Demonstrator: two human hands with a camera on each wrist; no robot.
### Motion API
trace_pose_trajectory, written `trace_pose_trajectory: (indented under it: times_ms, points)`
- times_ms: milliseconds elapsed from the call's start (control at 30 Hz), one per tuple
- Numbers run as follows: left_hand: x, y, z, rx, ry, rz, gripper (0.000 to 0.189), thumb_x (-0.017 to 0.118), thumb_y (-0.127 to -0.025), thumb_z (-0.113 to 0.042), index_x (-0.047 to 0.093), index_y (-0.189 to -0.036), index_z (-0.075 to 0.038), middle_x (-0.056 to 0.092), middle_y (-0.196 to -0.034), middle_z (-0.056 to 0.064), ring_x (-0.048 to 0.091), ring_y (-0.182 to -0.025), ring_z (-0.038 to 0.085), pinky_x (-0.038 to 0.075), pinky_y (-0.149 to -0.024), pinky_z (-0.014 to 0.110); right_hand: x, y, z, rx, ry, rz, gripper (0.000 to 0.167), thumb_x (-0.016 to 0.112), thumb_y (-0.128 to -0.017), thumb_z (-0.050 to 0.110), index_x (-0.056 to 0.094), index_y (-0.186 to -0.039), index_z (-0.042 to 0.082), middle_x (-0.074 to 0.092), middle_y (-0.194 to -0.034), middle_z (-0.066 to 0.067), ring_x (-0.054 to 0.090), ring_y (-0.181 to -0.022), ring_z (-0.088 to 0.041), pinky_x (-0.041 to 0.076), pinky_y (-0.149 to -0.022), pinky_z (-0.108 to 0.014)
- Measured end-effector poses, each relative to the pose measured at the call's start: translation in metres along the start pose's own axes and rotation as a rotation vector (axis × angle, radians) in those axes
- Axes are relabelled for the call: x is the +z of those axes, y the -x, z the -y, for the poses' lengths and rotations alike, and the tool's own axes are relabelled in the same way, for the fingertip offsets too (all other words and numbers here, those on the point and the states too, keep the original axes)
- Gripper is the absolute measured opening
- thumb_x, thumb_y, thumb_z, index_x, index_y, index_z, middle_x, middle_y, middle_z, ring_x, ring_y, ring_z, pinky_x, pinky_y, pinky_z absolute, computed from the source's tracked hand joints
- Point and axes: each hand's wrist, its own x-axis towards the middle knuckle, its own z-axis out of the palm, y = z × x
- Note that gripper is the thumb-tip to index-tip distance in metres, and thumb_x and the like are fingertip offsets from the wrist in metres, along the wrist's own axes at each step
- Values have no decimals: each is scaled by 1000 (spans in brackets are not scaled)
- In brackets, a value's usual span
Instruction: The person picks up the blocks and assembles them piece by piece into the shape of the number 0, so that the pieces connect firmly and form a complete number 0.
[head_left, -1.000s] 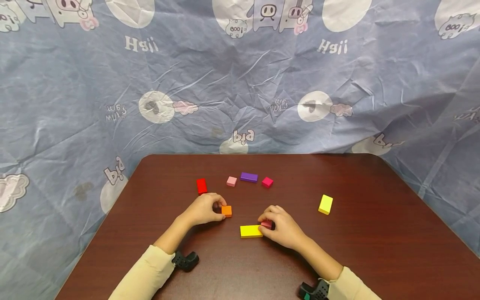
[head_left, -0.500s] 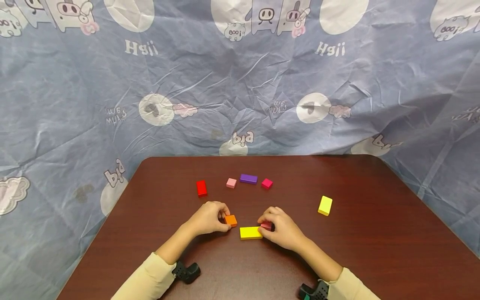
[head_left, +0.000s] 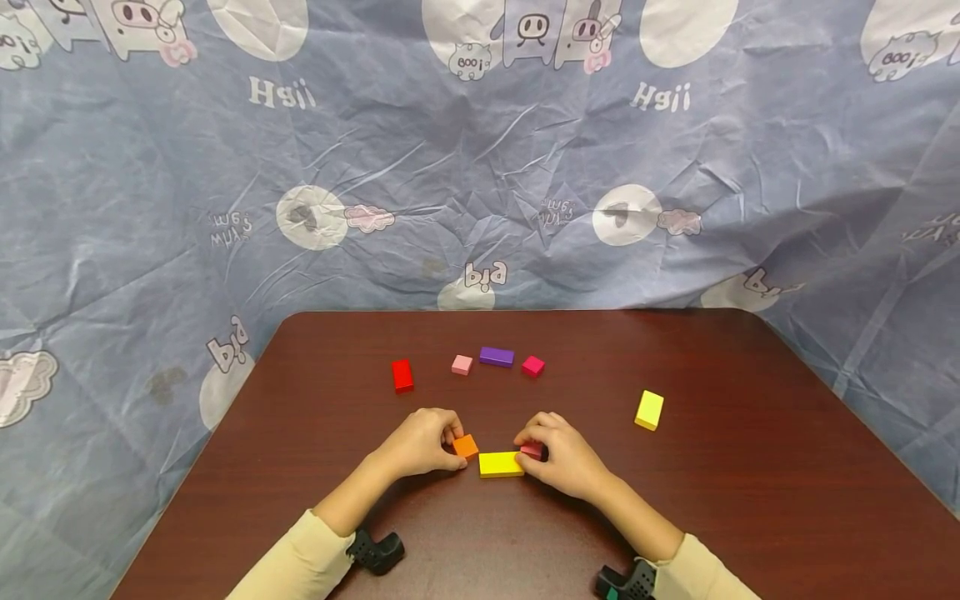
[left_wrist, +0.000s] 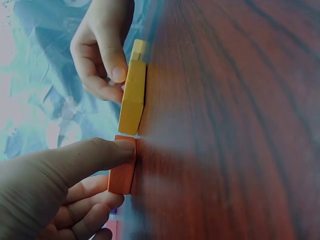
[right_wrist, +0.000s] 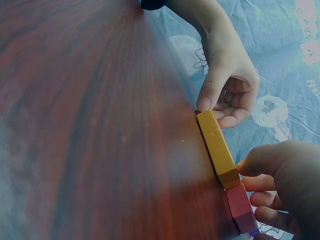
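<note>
In the head view my left hand (head_left: 420, 443) pinches an orange block (head_left: 466, 447) between thumb and fingers, low at the table. The orange block stands right at the left end of a longer bright yellow block (head_left: 500, 465). My right hand (head_left: 564, 454) curls over the yellow block's right end, with a pinkish-red block (head_left: 531, 451) between thumb and fingers. Seen from the right wrist, that pinkish-red block (right_wrist: 241, 209) sits end to end with the yellow block (right_wrist: 217, 147). The right thumb tip is at the yellow block's end.
Farther back on the brown table (head_left: 720, 467) lie a red block (head_left: 402, 376), a light pink block (head_left: 462, 365), a purple block (head_left: 497, 357) and a crimson block (head_left: 533, 367). A light yellow block (head_left: 648, 410) lies to the right. A printed cloth (head_left: 420, 167) hangs behind.
My left hand has brought the orange block rightward and nearer, up to the yellow block's left end, turning it slightly. The right hand and the other blocks stay in place.
</note>
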Motion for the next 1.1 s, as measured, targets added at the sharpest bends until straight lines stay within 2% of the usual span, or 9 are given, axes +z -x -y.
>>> trace_pose_trajectory:
  times_ms: [267, 400, 500, 567, 667, 767, 867, 1100]
  points:
    - [0, 0, -3, 9, -17, 6, 29, 86, -70, -24, 63, -85, -13, 54, -74, -9, 51, -69, 9, 46, -63, 24, 0, 0, -1, -2, 2, -7, 12, 76, -81, 18, 72, -92, 14, 58, -92, 8, 48, -87, -10, 45, -73, -28]
    - [0, 1, -5, 22, -53, 2, 38, 85, -71, -32, 64, -95, -11, 56, -84, -6, 52, -80, 12, 48, -71, 29, 0, 1, -1, 1, 4, -13, 12, 76, -81, 18, 72, -91, 14, 58, -91, 8, 48, -87, -9, 45, -73, -28]
    - [0, 2, -9, 47, -73, -31, 46, 83, -74, -38, 64, -104, -10, 58, -94, -2, 53, -90, 15, 49, -80, 33, 0, 1, 0, -5, 5, -17, 12, 76, -80, 17, 72, -91, 13, 58, -91, 8, 48, -86, -9, 45, -73, -28]
    - [2, 2, -13, 75, -78, -59, 44, 81, -76, -39, 64, -105, -10, 58, -96, -2, 53, -92, 15, 49, -82, 33, 0, 1, 0, -9, 5, -16, 12, 76, -81, 18, 72, -91, 13, 58, -91, 8, 48, -86, -9, 45, -73, -29]
    - [6, 2, -20, 137, -81, -91, 36, 79, -80, -35, 66, -102, -10, 60, -94, -2, 55, -90, 15, 49, -80, 32, 0, 2, 0, -13, 3, -16, 12, 76, -81, 18, 72, -91, 13, 58, -91, 8, 48, -86, -10, 45, -73, -28]
    - [12, 2, -26, 174, -91, -95, 30, 78, -82, -32, 66, -99, -10, 59, -89, -3, 54, -84, 12, 48, -77, 30, 0, 2, 1, -14, 1, -20, 12, 76, -80, 18, 72, -91, 13, 58, -91, 8, 48, -86, -9, 46, -72, -28]
    - [16, 3, -29, 174, -100, -81, 27, 77, -83, -31, 65, -97, -11, 57, -85, -4, 52, -80, 10, 47, -74, 28, 0, 2, 1, -20, 3, -28, 12, 77, -80, 18, 72, -90, 13, 58, -91, 9, 48, -85, -9, 46, -72, -28]
    - [22, 4, -29, 169, -119, -57, 21, 77, -82, -28, 64, -91, -14, 53, -83, -5, 47, -77, 10, 43, -70, 24, 0, 1, 1, -5, 8, -15, 12, 76, -80, 19, 72, -91, 13, 57, -91, 10, 48, -86, -9, 45, -72, -28]
